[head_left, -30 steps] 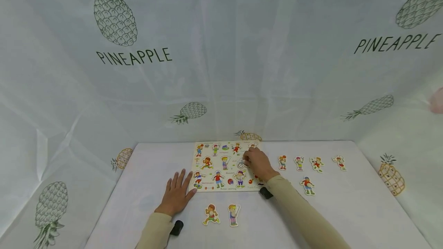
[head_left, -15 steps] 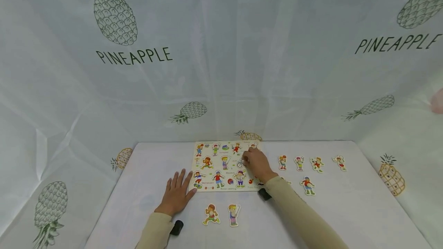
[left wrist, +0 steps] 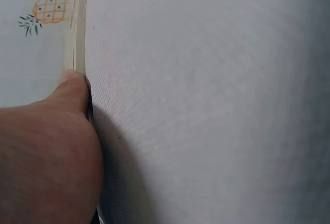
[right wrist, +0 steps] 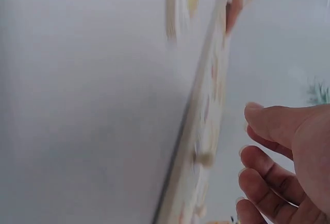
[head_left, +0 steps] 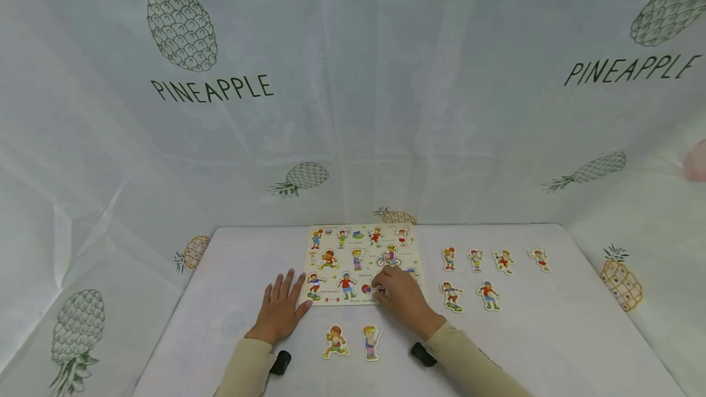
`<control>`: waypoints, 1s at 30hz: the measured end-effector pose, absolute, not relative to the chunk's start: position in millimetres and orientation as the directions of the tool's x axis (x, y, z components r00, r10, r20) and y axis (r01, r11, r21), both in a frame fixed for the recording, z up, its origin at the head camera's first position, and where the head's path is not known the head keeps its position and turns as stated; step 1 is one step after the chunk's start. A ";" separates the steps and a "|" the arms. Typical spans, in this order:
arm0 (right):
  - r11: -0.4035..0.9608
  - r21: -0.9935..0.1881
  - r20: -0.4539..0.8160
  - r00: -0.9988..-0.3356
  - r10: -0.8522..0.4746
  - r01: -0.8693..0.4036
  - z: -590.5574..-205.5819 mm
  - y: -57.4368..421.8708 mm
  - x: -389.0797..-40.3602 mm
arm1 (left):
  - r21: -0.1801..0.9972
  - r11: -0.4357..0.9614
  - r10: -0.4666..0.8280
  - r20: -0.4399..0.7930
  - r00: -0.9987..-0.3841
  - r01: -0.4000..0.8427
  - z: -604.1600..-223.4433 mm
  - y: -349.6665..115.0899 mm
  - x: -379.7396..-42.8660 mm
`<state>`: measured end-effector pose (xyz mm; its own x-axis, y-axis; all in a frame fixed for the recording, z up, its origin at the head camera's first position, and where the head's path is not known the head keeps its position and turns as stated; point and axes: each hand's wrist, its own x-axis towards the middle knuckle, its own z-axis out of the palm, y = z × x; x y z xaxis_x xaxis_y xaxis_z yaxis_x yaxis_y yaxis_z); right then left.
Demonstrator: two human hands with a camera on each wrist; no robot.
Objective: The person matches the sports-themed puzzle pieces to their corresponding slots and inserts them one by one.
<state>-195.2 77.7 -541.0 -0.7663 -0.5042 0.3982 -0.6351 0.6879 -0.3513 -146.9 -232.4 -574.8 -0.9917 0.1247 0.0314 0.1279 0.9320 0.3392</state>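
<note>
A wooden picture puzzle board [head_left: 333, 250] with printed sports figures lies at the back of the table. My left hand [head_left: 278, 314] rests spread on the table at the board's left front corner; in the left wrist view, the thumb [left wrist: 76, 92] touches the board's edge. Over the board's front right part hovers my right hand [head_left: 405, 298], hiding some figures. In the right wrist view, its fingers [right wrist: 258, 185] are loosely bent, with nothing between them and the thumb. A cyclist [head_left: 390, 256] shows on the board behind this hand. Small knobs [right wrist: 204, 158] stick up from the board.
Several loose figure pieces, among them a skateboarder [head_left: 451, 297] and a roller skater [head_left: 488, 296], lie right of the board. A runner piece [head_left: 335, 342] and a baton-holding figure [head_left: 371, 343] lie in front. A pineapple-print cloth [head_left: 386, 109] hangs behind the table.
My right hand has come away from the cyclist and moved toward the board's front edge. The cyclist and the tennis figure are now uncovered. My left hand has stayed in place.
</note>
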 end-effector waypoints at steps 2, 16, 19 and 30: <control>0.670 -0.365 0.392 -0.760 -0.519 -0.646 -542.9 76.9 -184.1 | 0.346 0.930 0.126 0.030 -0.992 0.128 -574.7 -232.5 -147.0; 0.628 -0.440 0.246 -0.759 -0.604 -0.642 -544.0 77.2 -144.1 | 0.281 0.952 0.119 0.038 -0.992 0.125 -593.0 -237.3 -155.4; 0.627 -0.419 0.241 -0.746 -0.621 -0.657 -545.5 79.3 -138.5 | 0.286 0.951 0.115 0.030 -0.993 0.118 -591.4 -236.3 -155.3; 0.648 -0.336 0.215 -0.725 -0.654 -0.684 -548.3 82.5 -129.9 | 0.303 0.946 0.109 0.030 -0.994 0.113 -583.6 -232.9 -152.8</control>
